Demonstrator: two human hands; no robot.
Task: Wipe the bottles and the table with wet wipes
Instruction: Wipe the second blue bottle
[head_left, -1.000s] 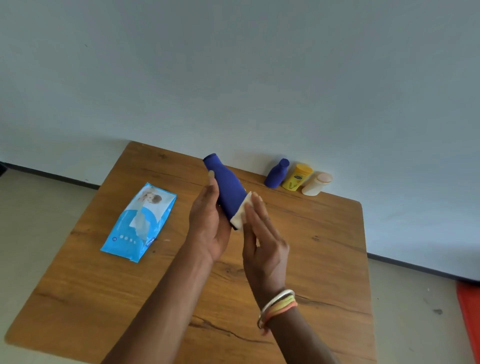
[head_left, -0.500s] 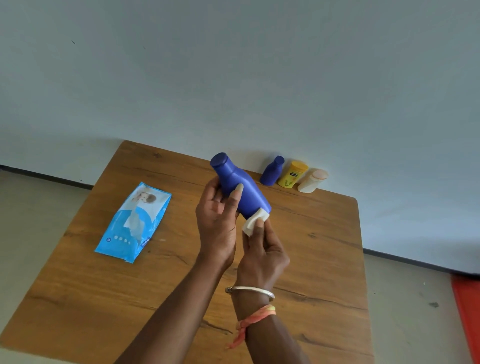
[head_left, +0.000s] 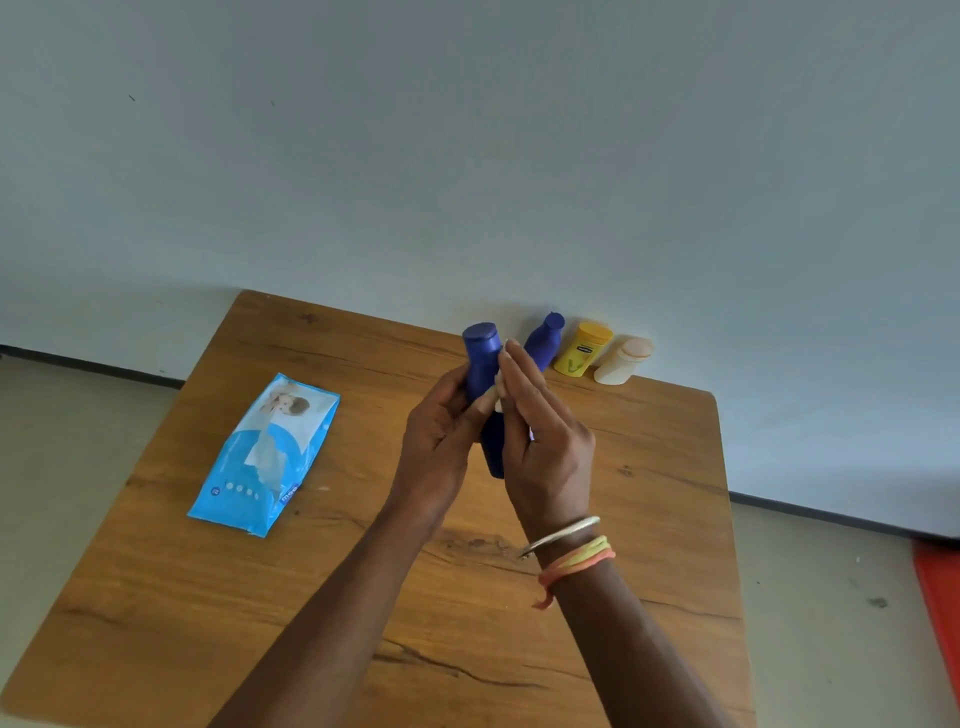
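Observation:
My left hand (head_left: 441, 441) grips a large blue bottle (head_left: 483, 358) upright above the wooden table (head_left: 649, 467), fingers curled round its left side. Against the bottle's right side lies my right hand (head_left: 540, 436), its fingers straight. Only slivers of the white wet wipe (head_left: 498, 406) show under those fingers; most of it is hidden. Along the table's far edge by the wall stand a small blue bottle (head_left: 545, 340), a yellow bottle (head_left: 582, 348) and a cream bottle (head_left: 623, 361).
A blue pack of wet wipes (head_left: 265, 452) lies on the left part of the table. A grey wall rises right behind the table. Pale floor surrounds it, and something red (head_left: 940, 623) sits at the right edge on the floor.
The big blue bottle has turned from tilted to nearly upright. My right hand has slid from the bottle's base up along its side, fingers now straight against it.

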